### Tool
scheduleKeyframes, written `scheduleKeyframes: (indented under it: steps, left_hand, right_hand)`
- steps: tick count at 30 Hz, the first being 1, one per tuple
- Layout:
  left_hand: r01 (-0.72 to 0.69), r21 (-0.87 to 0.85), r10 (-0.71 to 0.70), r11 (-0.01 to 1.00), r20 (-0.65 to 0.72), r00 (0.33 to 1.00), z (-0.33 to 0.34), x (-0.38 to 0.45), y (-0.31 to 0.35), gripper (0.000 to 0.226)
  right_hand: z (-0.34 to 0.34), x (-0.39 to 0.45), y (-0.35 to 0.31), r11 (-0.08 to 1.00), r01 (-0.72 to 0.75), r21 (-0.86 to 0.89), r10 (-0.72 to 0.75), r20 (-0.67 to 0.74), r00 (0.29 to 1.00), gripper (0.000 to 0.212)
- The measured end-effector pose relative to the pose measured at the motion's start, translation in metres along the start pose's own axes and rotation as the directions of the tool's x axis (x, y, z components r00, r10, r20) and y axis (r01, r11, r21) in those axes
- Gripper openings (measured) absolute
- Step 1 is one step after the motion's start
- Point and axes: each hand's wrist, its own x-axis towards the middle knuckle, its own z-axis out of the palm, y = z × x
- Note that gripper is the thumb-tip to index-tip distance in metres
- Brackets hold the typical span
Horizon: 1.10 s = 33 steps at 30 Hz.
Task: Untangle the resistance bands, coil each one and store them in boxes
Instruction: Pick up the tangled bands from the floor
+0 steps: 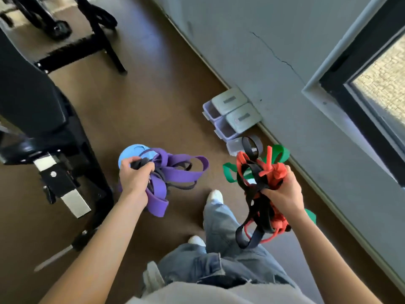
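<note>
At bottom centre of the frame, the person's blue jeans (219,249) and white shoes (215,196) stand on the brown floor (153,106). Lower left of centre: left hand (134,176), fingers curled tight around a tangle of purple bands (175,170) mixed with thin dark bands (186,185); loops hang below the fist and spread to the right of it. A light blue round object (129,153) shows just behind this hand; cannot tell whether it is held or lies on the floor. Lower right of centre: right hand (282,194), fingers clenched on a second tangle of red bands (274,172), black bands (256,216) and a green band (278,152); black and red loops dangle beneath the wrist. The two bundles are apart, not joined. Farther up, right of centre, three lavender boxes (223,126) sit in a row on the floor against the grey wall (252,51), two with grey lids (243,117) tilted up, the nearest partly hidden by bands. Black gym equipment (32,106) fills the left side; a dark-framed window (372,73) sits upper right
</note>
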Motion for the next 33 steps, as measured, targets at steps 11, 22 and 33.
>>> scheduleKeyframes:
  steps: [11,22,33]
  left_hand:
    - [-0.061,0.127,0.043,0.990,0.143,0.989,0.159,0.200,0.150,0.031]
    - [-0.388,0.469,0.001,0.793,0.637,0.771,0.333,0.369,0.243,0.032]
    - [-0.835,0.376,-0.217,0.402,0.925,0.312,0.417,0.462,0.167,0.030]
  right_hand:
    - [0.070,0.226,-0.124,0.912,-0.229,0.340,0.260,-0.048,0.964,0.043]
    - [0.166,0.327,-0.183,0.598,-0.434,0.673,0.713,-0.200,0.672,0.051]
    - [0.318,0.360,-0.167,0.323,-0.627,0.709,0.941,-0.169,0.293,0.046]
